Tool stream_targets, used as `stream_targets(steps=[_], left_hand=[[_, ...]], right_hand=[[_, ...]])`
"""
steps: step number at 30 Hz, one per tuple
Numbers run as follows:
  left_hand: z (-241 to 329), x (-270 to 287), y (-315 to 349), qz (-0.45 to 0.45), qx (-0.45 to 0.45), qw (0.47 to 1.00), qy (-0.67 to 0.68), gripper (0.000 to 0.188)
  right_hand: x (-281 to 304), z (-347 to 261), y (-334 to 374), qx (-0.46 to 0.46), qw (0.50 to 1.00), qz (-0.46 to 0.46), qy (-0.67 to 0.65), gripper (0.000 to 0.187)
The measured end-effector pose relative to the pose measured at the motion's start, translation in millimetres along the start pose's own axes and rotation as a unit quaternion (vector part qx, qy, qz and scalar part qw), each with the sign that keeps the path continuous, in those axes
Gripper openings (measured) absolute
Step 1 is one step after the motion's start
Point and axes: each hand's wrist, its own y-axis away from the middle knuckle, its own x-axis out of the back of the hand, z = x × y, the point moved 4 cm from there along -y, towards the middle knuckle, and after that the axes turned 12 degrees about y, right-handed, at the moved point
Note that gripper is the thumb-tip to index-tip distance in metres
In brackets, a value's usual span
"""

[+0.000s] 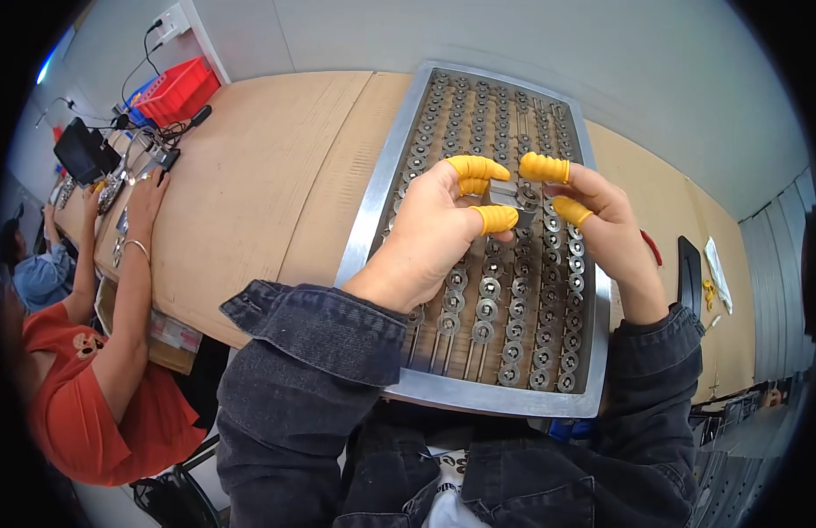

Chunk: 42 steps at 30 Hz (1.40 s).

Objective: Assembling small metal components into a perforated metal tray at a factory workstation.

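Observation:
Yellow finger cots cover the thumb and fingertips of both my hands. My left hand (430,224) pinches a small grey metal block (503,192) between thumb and fingers. Just to its right, my right hand (599,207) has its thumb and forefinger apart, close to the block's right end; I see nothing gripped between them. Both hands are over a metal-framed rack (383,189), where rows of round metal parts (488,310) sit on thin rods. A dark round piece shows between the hands, and I cannot tell whether it belongs to the block or the rack below.
The rack lies on a cardboard-covered table (285,150) against a grey wall. Right of it are a black flat object (688,275), a white strip (717,273) and yellow finger cots (709,293). A red bin (177,91) stands far left, near a co-worker in red (109,396).

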Motion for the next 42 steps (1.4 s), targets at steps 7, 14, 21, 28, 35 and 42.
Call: stream_targets(steps=[7, 14, 21, 28, 35, 42], left_hand=[[0.6, -1.2, 2.6, -0.011, -0.001, 1.000, -0.020, 0.038], [0.1, -1.9, 2.6, -0.022, -0.005, 0.997, -0.067, 0.037], [-0.6, -7.5, -1.6, -0.020, 0.004, 0.997, -0.069, 0.039], [-0.5, 1.5, 5.8, -0.006, 0.014, 0.999, -0.046, 0.038], [3.3, 1.0, 4.7, 0.004, 0.039, 0.998, -0.042, 0.035], [0.7, 1.4, 2.9, 0.040, 0.033, 0.998, -0.027, 0.035]], right_hand=[[4.2, -18.6, -0.2, 0.033, 0.999, 0.012, 0.006, 0.031], [0.4, -22.8, 0.9, 0.077, 0.993, 0.034, 0.078, 0.016], [1.4, -19.3, -0.3, 0.062, 0.991, 0.034, 0.111, 0.011], [-5.6, -32.1, 4.5, 0.094, 0.993, 0.012, 0.065, 0.019], [18.0, -20.5, -30.0, 0.026, 0.994, 0.106, -0.025, 0.026], [24.9, 59.3, -112.1, -0.012, 0.980, 0.061, 0.188, 0.022]])
